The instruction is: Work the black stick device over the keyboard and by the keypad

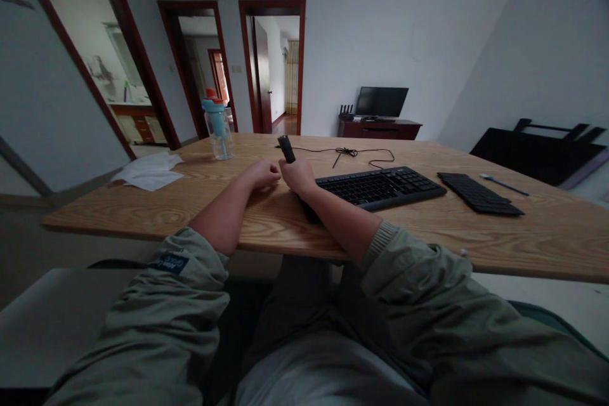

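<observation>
My right hand [297,176] is wrapped round a short black bar-shaped object [286,149] whose blunt upper end sticks up above the fist. What kind of object it is, I cannot tell. The hand is at the left end of a black keyboard [380,188], covering part of it. My left hand [264,174] rests on the wooden table [143,212], just left of the right hand, with curled fingers. Whether anything is in those fingers is hidden. Behind both hands, a thin black cable [347,152] lies in a loose bundle.
White paper sheets [148,171] lie at the table's left, near a clear bottle [219,130] with a blue and red lid. On the right are a flat black keyed panel [478,193] and a thin blue brush-like stick [504,184]. A monitor [382,102] stands by the far wall.
</observation>
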The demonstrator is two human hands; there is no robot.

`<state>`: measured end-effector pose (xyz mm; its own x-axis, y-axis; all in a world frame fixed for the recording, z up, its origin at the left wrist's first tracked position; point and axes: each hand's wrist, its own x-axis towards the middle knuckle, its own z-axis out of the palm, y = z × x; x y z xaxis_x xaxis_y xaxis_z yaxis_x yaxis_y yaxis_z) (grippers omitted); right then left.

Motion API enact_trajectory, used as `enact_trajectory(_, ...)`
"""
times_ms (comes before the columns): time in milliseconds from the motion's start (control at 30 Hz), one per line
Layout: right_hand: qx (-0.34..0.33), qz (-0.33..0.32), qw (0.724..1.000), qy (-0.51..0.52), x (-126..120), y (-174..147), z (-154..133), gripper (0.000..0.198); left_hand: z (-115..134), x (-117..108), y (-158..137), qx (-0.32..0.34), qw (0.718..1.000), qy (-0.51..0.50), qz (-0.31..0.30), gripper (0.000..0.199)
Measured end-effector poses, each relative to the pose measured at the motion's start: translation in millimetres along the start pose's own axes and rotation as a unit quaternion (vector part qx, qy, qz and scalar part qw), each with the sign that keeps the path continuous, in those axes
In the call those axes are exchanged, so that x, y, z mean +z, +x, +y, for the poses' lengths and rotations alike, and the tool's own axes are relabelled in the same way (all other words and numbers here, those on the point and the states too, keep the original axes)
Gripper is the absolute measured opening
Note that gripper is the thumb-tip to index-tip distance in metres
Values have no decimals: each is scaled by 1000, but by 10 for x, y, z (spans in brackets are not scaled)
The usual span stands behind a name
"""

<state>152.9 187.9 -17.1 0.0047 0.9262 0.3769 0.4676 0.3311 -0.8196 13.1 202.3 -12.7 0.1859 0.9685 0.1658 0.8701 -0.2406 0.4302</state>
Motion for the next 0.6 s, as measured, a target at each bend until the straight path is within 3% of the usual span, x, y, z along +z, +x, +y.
enact_trajectory(100, 5, -5, 1000, -5, 5, 30, 11, 27, -37, 15, 14, -5, 1000, -7, 3, 17)
enact_trajectory(200, 65, 5, 994, 85, -31, 73, 75, 25, -75, 11, 32, -10, 1000, -7, 10, 18)
enact_trajectory(367, 154, 4, 936, 315, -99, 109, 154, 22, -110, -3, 56, -10, 1000, -10, 26, 17)
enact_trajectory(600, 161, -7, 908, 387, -132, 50, 118, 23, -109, 7, 39, -18, 999, -30, 28, 18)
